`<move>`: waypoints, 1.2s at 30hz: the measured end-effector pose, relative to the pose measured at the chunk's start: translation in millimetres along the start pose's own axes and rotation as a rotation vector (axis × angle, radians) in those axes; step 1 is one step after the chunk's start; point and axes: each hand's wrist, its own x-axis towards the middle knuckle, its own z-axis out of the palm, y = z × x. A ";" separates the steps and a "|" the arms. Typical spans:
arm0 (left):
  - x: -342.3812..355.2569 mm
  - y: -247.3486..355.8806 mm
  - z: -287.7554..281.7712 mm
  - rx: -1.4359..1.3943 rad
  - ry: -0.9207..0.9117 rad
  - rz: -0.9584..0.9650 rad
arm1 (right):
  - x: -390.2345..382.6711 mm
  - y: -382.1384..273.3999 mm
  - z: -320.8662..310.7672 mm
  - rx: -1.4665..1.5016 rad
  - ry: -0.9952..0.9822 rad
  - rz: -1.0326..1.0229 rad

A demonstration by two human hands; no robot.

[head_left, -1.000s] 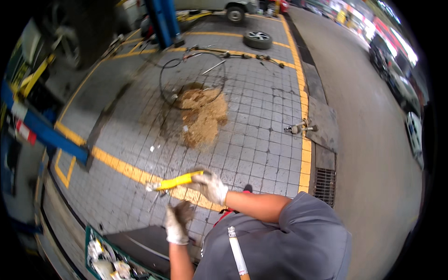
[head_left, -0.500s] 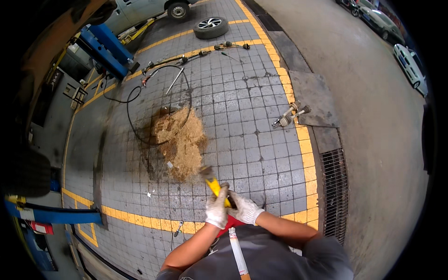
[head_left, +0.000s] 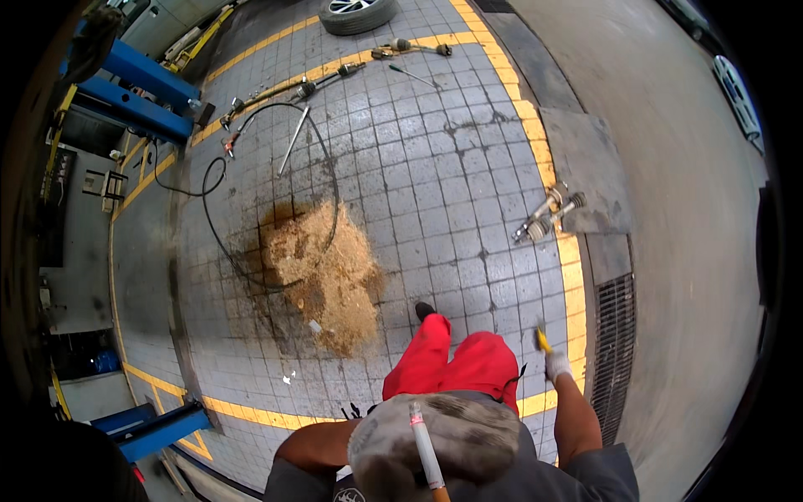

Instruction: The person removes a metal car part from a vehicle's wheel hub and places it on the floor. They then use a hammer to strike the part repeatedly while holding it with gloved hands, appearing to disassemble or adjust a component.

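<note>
My left hand, in a stained grey-white work glove, is raised close to the camera and looks large. Its fingers lean to the right, and how far they curl does not show. In front of the glove, a white cigarette with a pinkish band points forward. Off to the right, my right hand, in a whitish glove, is closed around a short yellow-handled tool with a dark, flat-looking head. Motion smears the tool, so its kind is unclear. Below me are my red trouser legs and one dark shoe.
A sawdust pile covers a dark stain, with a black hose looping over it. Drive shafts lie beside the yellow line. Also around are a metal bar, a wheel, a drain grate and blue lift arms.
Both hands were together on the yellow-handled tool. The left has let go and come up near the camera; the right has carried the tool far right. My view has shifted, bringing my legs in.
</note>
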 end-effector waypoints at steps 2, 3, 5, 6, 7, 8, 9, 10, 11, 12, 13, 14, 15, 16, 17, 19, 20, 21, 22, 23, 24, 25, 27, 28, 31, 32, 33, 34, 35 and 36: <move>55.4 62.4 -2.3 0.365 -0.140 -0.187 | 10.9 39.7 -0.6 0.022 0.062 0.249; 72.9 77.6 -14.3 0.350 -0.131 -0.086 | -29.7 -6.2 -15.2 -0.068 -0.047 0.260; 113.3 110.4 -46.8 0.323 -0.160 0.167 | -16.5 0.2 -4.7 -0.125 -0.085 0.381; 132.5 127.9 -64.4 0.348 -0.136 0.296 | 7.3 7.1 8.6 -0.050 -0.154 0.398; 152.3 146.6 -85.1 0.413 -0.075 0.406 | 16.7 -8.5 14.5 0.025 -0.222 0.420; 171.9 165.8 -106.9 0.487 -0.004 0.506 | 29.0 -29.7 25.6 0.321 -0.165 0.693; 195.2 182.7 -127.8 0.587 0.089 0.570 | 36.7 -58.5 32.8 0.275 -0.190 0.611; 219.6 200.7 -155.2 0.716 0.222 0.577 | 59.8 -98.6 29.4 -0.088 -0.334 0.373; 248.1 216.1 -189.3 0.837 0.349 0.552 | 55.1 -167.5 12.8 -0.445 -0.386 0.126; 269.1 234.3 -226.5 0.918 0.488 0.500 | 108.8 -176.1 23.9 -0.503 -0.221 0.052; 271.8 253.7 -269.3 0.991 0.655 0.384 | 174.2 -189.8 29.3 -0.600 -0.048 -0.038; 282.2 263.7 -310.7 1.130 0.761 0.242 | 136.1 -341.1 -0.6 -0.381 -0.223 0.057; 282.3 271.1 -353.4 1.063 0.887 0.201 | 142.6 -424.9 -32.5 -0.227 -0.248 0.105; 275.1 282.6 -391.9 1.013 1.030 0.189 | 120.7 -536.4 -67.3 -0.065 -0.191 0.056; 282.2 297.8 -430.0 1.034 1.041 0.161 | 181.1 -573.9 -71.9 -0.149 -0.056 -0.162; 258.4 312.2 -507.5 0.973 1.272 0.091 | 138.6 -757.5 -125.3 0.081 -0.075 -0.451; 248.4 318.7 -549.2 1.041 1.339 0.000 | 131.6 -821.2 -149.6 0.217 -0.108 -0.551; 239.5 319.4 -587.3 1.073 1.420 -0.013 | 120.3 -885.9 -166.3 0.236 -0.049 -0.643; 233.1 327.3 -616.7 0.985 1.502 -0.144 | 115.2 -940.9 -179.5 0.378 -0.143 -0.668; 232.3 335.9 -643.7 0.894 1.573 -0.274 | 119.3 -988.1 -187.8 0.523 -0.234 -0.689; 235.7 340.9 -670.7 0.732 1.634 -0.255 | 147.7 -1020.9 -187.2 0.423 -0.069 -0.778; 242.5 353.6 -697.1 0.572 1.691 -0.239 | 174.4 -1049.4 -180.4 0.320 0.094 -0.857; 259.8 405.2 -723.1 0.449 1.795 -0.353 | 99.9 -1136.0 -193.6 0.209 0.038 -0.736; 264.1 425.5 -759.8 0.482 1.748 -0.407 | 108.0 -1154.5 -181.9 0.228 0.025 -0.696; 323.6 498.4 -847.0 0.819 1.553 -0.672 | 156.7 -1154.5 -144.6 0.178 0.071 -0.511; 372.7 544.3 -845.9 0.855 1.437 -0.686 | 163.8 -1158.9 -134.6 0.357 0.015 -0.356; 393.2 574.6 -862.0 1.040 1.336 -0.644 | 163.2 -1158.3 -115.0 0.522 -0.068 -0.190; 438.6 621.8 -846.4 1.244 1.237 -0.693 | 164.8 -1154.5 -98.1 0.540 -0.050 -0.142; 465.3 659.4 -851.3 1.174 1.205 -0.763 | 168.9 -1158.8 -86.0 0.562 -0.036 -0.112; 471.5 671.9 -884.8 1.290 1.186 -0.572 | 174.8 -1164.2 -72.7 0.590 -0.026 -0.087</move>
